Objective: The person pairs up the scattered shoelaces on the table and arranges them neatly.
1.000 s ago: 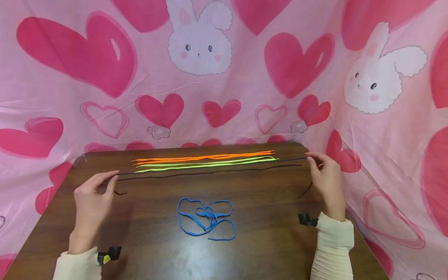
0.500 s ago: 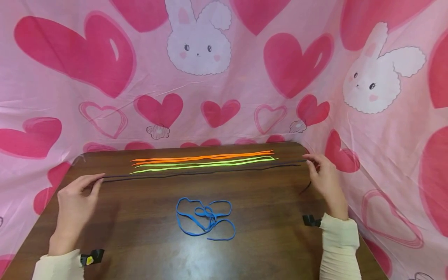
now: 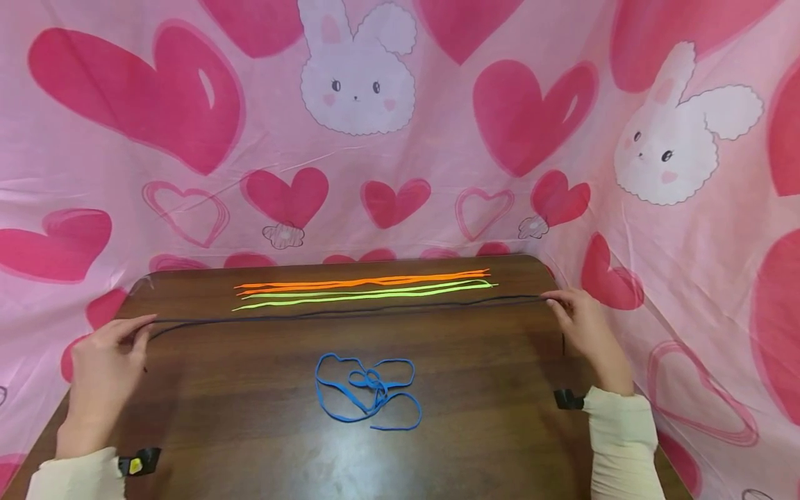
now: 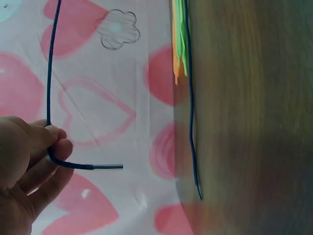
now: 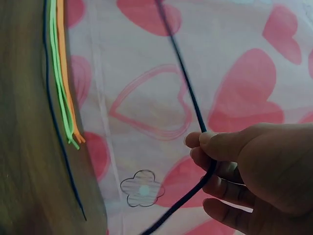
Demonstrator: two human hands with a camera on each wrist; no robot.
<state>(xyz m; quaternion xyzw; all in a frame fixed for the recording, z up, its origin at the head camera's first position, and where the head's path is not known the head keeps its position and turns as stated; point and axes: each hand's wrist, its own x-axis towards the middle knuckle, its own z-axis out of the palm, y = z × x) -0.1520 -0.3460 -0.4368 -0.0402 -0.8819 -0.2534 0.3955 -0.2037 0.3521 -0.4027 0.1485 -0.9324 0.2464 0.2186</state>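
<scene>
A dark navy shoelace point(image 4: 49, 83) is stretched between my hands above the table. My left hand point(image 3: 106, 375) pinches it near one end, and its tipped tail sticks out below the fingers in the left wrist view. Toward the other end, my right hand point(image 3: 587, 333) pinches it between thumb and fingertips, with a short tail hanging down. A second dark shoelace point(image 4: 191, 107) lies straight on the tabletop, nearly lined up under the held one in the head view. Just behind it lie neon green shoelaces point(image 5: 59, 93) and orange shoelaces point(image 3: 362, 282), laid out side by side.
A blue shoelace point(image 3: 400, 428) lies in a loose tangle at the middle of the brown wooden table point(image 3: 269, 444). Behind the table and to its right hangs a pink cloth point(image 3: 437, 146) with hearts and rabbits.
My left hand has moved left and slightly down, and my right hand a little right and down. The held dark shoelace now spans wider and has come nearer to me, away from the green ones.
</scene>
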